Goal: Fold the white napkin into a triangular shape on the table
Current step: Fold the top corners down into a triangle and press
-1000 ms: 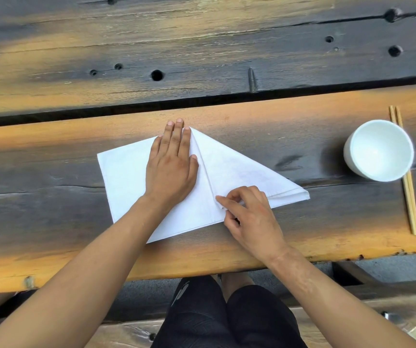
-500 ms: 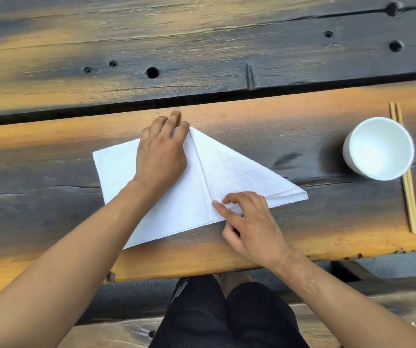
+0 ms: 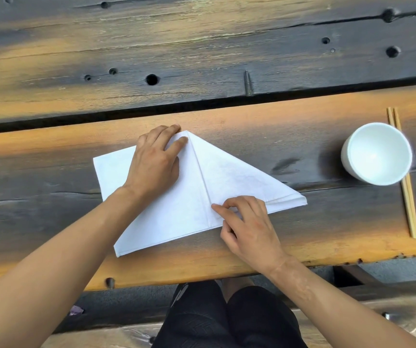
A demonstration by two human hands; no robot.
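The white napkin (image 3: 184, 204) lies on the near plank of the wooden table (image 3: 277, 136). Its right part is folded over into a triangular flap whose straight edge runs from the far tip down toward me. My left hand (image 3: 155, 162) rests on the napkin's left half, fingers curled at the far tip, thumb and forefinger pinching that corner. My right hand (image 3: 245, 222) presses its forefinger on the lower end of the flap's edge, the other fingers curled over the napkin's near right border.
A white cup (image 3: 376, 153) stands at the right, with a pair of wooden chopsticks (image 3: 403, 177) lying under and beside it. A dark gap (image 3: 201, 105) separates the near plank from the far one. The table's front edge runs just past my right wrist.
My left hand went from lying flat with straight fingers to sliding toward the far tip and curling its fingers around that corner. My right hand stayed on the fold edge.
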